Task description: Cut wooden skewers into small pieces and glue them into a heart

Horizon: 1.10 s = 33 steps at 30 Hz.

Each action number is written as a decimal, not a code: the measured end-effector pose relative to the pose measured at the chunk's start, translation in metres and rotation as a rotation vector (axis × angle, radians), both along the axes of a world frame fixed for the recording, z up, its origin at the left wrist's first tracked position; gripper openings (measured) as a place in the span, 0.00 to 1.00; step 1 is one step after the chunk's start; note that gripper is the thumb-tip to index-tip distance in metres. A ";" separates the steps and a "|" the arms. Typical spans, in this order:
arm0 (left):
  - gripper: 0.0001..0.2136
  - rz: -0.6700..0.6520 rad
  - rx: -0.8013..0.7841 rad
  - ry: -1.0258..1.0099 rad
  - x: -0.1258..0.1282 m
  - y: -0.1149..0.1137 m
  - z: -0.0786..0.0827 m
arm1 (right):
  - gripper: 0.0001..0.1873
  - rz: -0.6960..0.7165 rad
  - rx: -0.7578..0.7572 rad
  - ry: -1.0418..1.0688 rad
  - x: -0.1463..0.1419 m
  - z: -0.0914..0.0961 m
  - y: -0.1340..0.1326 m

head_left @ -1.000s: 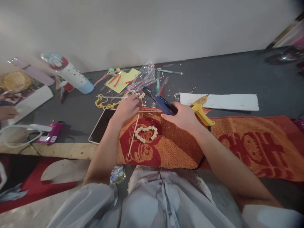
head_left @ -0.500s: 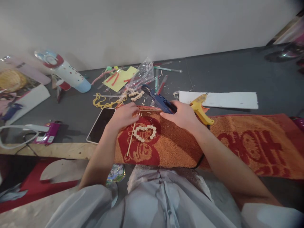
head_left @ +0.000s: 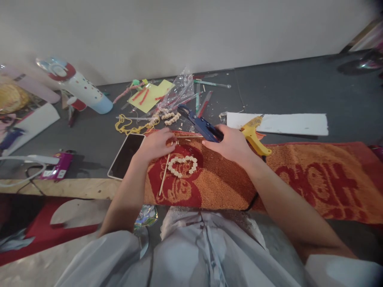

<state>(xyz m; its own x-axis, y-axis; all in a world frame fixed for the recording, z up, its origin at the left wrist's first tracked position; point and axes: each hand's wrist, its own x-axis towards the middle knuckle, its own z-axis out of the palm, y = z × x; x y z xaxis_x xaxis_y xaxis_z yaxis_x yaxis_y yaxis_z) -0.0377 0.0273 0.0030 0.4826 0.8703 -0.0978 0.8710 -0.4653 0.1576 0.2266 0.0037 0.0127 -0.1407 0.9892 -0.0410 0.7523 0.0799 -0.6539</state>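
My right hand is wrapped around a blue hand tool, its curved head pointing away from me to the left. My left hand rests at the towel's far edge with curled fingers. Its fingertips are by small pale cut pieces and the end of a thin stick; whether they pinch one I cannot tell. Another thin stick slants down from the left thumb across the orange and red towel. Between my hands, nearer me, lies a heart-shaped ring of pale beads or short pieces.
A yellow glue gun lies right of my right hand, over a white strip. Left is a phone. Behind are yellow cord, yellow paper, clear plastic and a spotted bottle.
The view has shifted slightly. My hands keep nearly the same pose, with the blue tool still in the right one and the bead heart in place.
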 end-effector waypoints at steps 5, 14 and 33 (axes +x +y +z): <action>0.13 -0.012 -0.004 -0.001 -0.001 0.000 -0.001 | 0.22 0.010 0.001 -0.006 0.000 -0.001 0.000; 0.13 -0.015 0.012 0.018 0.000 -0.002 0.000 | 0.21 0.010 0.014 -0.027 0.000 -0.002 0.000; 0.13 0.142 -0.120 0.019 0.002 -0.012 0.016 | 0.21 0.007 -0.002 -0.025 0.000 0.001 -0.001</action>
<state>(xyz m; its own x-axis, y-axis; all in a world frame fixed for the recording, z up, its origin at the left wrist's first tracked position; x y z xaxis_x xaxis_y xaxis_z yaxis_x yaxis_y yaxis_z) -0.0354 0.0155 0.0191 0.3531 0.9111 -0.2127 0.9298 -0.3165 0.1879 0.2263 0.0029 0.0137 -0.1469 0.9881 -0.0462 0.7676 0.0845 -0.6354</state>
